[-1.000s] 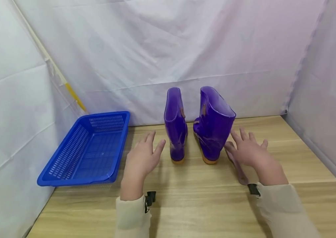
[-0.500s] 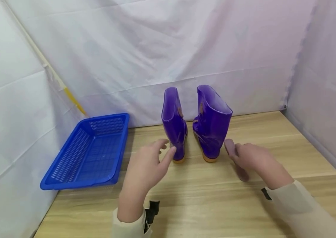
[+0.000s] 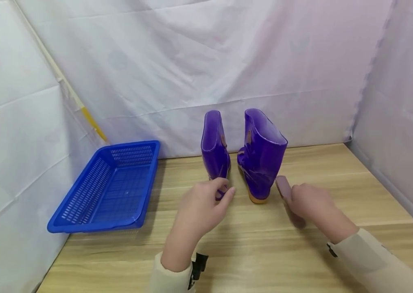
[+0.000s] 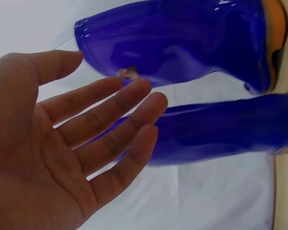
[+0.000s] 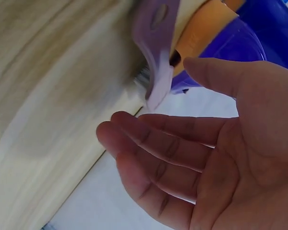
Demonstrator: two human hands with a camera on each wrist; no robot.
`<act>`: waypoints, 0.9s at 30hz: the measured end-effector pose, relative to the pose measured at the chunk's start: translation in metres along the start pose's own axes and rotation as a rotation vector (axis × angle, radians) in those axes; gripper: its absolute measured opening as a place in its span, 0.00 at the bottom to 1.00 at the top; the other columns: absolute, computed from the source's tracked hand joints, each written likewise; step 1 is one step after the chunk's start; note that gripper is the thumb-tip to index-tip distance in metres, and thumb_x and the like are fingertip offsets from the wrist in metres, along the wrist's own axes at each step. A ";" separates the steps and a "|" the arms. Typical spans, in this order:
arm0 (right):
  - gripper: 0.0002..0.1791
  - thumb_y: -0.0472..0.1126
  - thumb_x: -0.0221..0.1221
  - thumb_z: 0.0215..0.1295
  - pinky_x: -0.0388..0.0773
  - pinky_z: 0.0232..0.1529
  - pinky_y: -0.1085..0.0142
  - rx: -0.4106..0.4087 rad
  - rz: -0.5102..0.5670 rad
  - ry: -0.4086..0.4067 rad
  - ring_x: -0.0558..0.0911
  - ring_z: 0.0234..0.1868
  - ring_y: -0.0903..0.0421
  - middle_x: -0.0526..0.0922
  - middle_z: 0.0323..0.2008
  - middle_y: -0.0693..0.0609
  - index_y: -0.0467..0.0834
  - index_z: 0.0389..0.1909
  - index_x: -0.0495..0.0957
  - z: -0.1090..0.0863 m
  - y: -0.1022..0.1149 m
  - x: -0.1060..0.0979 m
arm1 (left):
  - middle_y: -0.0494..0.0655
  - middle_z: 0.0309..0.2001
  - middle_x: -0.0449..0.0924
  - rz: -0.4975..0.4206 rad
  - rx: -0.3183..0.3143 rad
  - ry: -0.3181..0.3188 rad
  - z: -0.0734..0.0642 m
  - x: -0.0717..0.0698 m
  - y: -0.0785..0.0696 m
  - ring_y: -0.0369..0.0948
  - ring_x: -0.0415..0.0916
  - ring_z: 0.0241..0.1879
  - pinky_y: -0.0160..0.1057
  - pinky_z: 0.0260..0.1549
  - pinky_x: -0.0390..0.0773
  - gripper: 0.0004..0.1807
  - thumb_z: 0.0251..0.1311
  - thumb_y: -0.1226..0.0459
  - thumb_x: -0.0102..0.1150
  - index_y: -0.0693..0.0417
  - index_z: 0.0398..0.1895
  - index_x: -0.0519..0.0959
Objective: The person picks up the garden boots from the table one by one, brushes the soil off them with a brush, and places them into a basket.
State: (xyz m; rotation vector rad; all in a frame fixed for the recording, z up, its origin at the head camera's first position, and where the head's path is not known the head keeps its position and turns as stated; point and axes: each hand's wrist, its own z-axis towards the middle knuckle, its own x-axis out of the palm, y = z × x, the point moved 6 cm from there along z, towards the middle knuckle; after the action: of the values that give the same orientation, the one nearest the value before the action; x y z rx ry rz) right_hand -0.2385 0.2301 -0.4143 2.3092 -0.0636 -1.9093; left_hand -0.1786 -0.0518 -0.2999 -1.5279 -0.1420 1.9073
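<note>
Two purple rain boots with orange soles stand upright at the back: the left boot [image 3: 214,160] and the right boot [image 3: 265,162]. My left hand [image 3: 199,205] is in front of the left boot, overlapping its heel in the head view. Its fingers [image 4: 134,108] are loosely bent with nothing between them in the left wrist view. A mauve-handled brush [image 3: 284,188] with grey bristles lies right of the boots. My right hand [image 3: 310,200] is at this brush, partly covering it. In the right wrist view, the gently bent fingers [image 5: 170,148] and thumb stand around a gap, the brush just beyond.
A blue plastic basket [image 3: 125,191] with slotted sides sits at the left of the wooden table [image 3: 257,252]. White sheeting [image 3: 177,69] hangs behind and at both sides. A pole with a yellow end [image 3: 94,124] leans at the back left.
My left hand has moved rightward to the left boot's heel. My right hand's spread fingers have drawn together and bent over the brush. Boots and basket stay put.
</note>
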 end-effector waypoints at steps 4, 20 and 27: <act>0.22 0.50 0.52 0.77 0.77 0.24 0.48 0.003 -0.007 -0.012 0.80 0.28 0.49 0.86 0.31 0.43 0.46 0.21 0.75 -0.001 0.002 0.003 | 0.39 0.38 0.91 -0.033 0.015 0.003 0.001 0.010 -0.002 0.37 0.88 0.36 0.38 0.37 0.85 0.15 0.78 0.52 0.58 0.47 0.53 0.88; 0.15 0.42 0.59 0.72 0.80 0.25 0.53 -0.046 0.028 -0.013 0.78 0.24 0.50 0.81 0.26 0.43 0.38 0.26 0.78 0.005 0.005 0.008 | 0.48 0.63 0.85 0.031 0.159 -0.224 0.028 0.011 -0.046 0.44 0.87 0.57 0.44 0.51 0.89 0.21 0.77 0.53 0.59 0.51 0.66 0.81; 0.13 0.39 0.58 0.71 0.74 0.21 0.60 -0.054 0.045 0.012 0.77 0.20 0.52 0.80 0.24 0.45 0.39 0.26 0.78 0.004 0.004 0.011 | 0.54 0.71 0.74 -0.045 0.085 -0.283 0.049 0.024 -0.058 0.51 0.79 0.67 0.50 0.60 0.86 0.32 0.77 0.49 0.57 0.52 0.77 0.69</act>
State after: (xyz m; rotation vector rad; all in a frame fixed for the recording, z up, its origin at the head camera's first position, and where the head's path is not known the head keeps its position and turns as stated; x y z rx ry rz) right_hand -0.2405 0.2246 -0.4256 2.2642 -0.0611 -1.8526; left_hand -0.1990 0.0221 -0.2770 -1.1845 -0.2150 2.0576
